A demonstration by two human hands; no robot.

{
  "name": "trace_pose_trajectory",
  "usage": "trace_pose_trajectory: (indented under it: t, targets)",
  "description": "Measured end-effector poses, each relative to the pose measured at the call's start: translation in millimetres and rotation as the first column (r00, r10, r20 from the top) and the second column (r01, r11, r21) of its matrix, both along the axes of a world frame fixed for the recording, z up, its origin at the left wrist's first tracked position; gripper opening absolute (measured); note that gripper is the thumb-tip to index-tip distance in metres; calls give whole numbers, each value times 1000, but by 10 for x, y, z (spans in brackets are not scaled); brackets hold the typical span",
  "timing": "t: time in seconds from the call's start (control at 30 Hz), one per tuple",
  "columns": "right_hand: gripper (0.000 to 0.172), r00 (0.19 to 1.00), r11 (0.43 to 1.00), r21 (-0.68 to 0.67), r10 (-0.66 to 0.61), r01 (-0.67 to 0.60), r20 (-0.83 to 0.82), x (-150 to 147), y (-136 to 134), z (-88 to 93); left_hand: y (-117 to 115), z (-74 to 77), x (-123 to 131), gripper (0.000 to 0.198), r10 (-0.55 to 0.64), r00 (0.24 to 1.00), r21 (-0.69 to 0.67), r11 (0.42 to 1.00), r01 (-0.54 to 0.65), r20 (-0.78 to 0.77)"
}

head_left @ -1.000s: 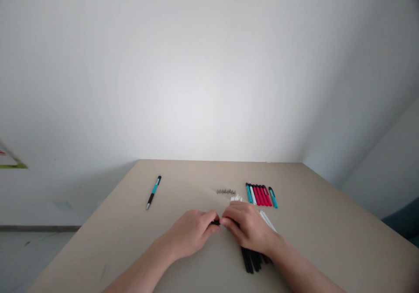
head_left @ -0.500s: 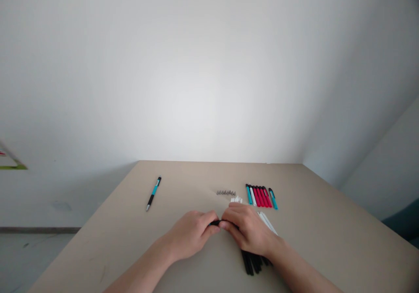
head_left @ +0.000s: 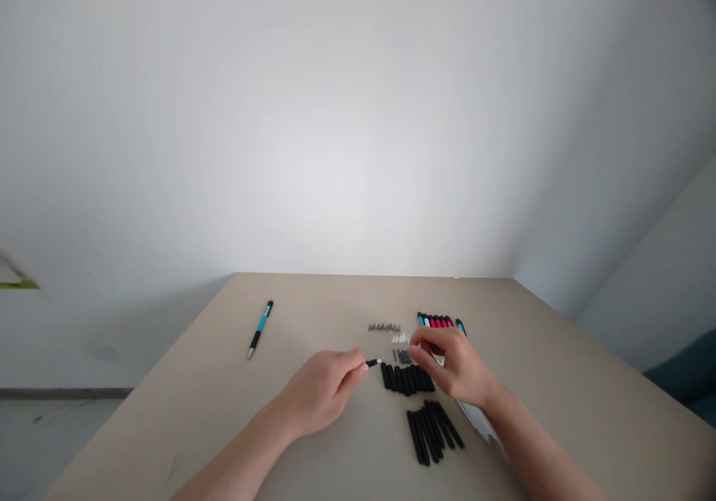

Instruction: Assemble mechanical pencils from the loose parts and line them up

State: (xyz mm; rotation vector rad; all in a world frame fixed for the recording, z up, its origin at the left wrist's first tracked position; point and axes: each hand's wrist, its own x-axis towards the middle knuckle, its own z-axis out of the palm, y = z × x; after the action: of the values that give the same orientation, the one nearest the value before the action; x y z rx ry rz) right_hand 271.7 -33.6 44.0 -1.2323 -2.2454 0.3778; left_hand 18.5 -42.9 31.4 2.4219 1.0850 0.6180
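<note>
Between the thumb and fingers of my left hand [head_left: 327, 385] is a pen part [head_left: 374, 363], black with a white end pointing right; the rest is hidden in the grip. My right hand [head_left: 456, 363] hovers over the small parts, its thumb and index finger drawn together. Whatever may be between those fingertips cannot be made out. Just left of and below them lie small grey pieces [head_left: 403, 355] and short white pieces [head_left: 400, 338]. A row of short black tubes [head_left: 407, 379] lies below, with longer black tubes [head_left: 433, 432] nearer me.
A complete blue and black pen [head_left: 260, 329] lies at the left. Small springs [head_left: 384, 327] form a row toward the back. Red, white and blue pen barrels [head_left: 436, 321] are partly behind my right hand. Thin white refills [head_left: 475, 419] lie under my right wrist. A wall [head_left: 358, 150] borders the table [head_left: 313, 300].
My right hand has let go of the part held with the left and moved right and up toward the small pieces. The part's white end and the black tubes now show.
</note>
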Motion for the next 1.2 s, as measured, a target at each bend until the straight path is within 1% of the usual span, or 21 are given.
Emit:
trace_pose_trajectory:
  t: [0.1,0.13,0.17,0.27,0.33,0.4,0.47,0.53,0.6,0.67,0.73,0.83,0.9,0.97,1.03,1.1,1.2]
  targets:
    - [10,991,992,-105,77,-65,113,-4,-53,36,-1,0,0,27,21,999,-50,999,-19,26]
    - [6,983,987,-141,103,-81,152,-20,-78,48,-2,2,1,24,20,999,-68,998,-18,34]
    - [9,974,980,-176,124,-90,190,-38,-105,60,-1,4,1,21,18,999,-79,997,-15,40]
    - [32,944,966,-244,156,-84,292,-81,-183,82,5,10,3,23,6,999,-76,997,-3,38]
    - [47,928,968,-243,142,-59,343,-90,-231,78,10,10,4,29,8,999,-62,998,-6,33]
    - [57,919,975,-219,118,-36,375,-91,-274,63,11,9,5,32,24,999,-59,998,-22,33]
    - [59,911,977,-214,111,-26,397,-93,-306,49,7,9,7,30,47,998,-73,996,-44,40]
    - [56,901,973,-229,110,-12,419,-104,-326,50,1,11,9,24,58,997,-94,994,-53,53]
    - [53,888,963,-271,116,10,444,-121,-332,72,-2,11,12,18,49,997,-108,993,-42,67]
    - [52,882,949,-315,130,22,453,-135,-329,110,-1,6,14,18,35,997,-110,994,-28,69]
    - [52,888,940,-342,149,10,434,-145,-322,152,5,-4,13,22,24,998,-103,995,-18,59]
    - [47,924,930,-363,182,-51,337,-158,-310,186,18,-21,9,29,21,999,-78,997,-18,37]
    - [44,948,924,-367,204,-105,245,-174,-299,178,25,-28,6,33,31,999,-59,998,-30,31]
    - [43,961,932,-331,213,-147,174,-198,-284,145,30,-28,4,35,50,998,-53,997,-48,34]
    - [44,969,946,-279,211,-167,133,-225,-266,98,32,-21,6,33,64,997,-65,996,-61,43]
    - [43,975,954,-247,200,-171,97,-246,-245,49,29,-8,11,26,71,995,-84,994,-65,64]
    - [42,986,963,-216,167,-159,18,-253,-211,-6,20,9,22,19,54,994,-96,994,-44,100]
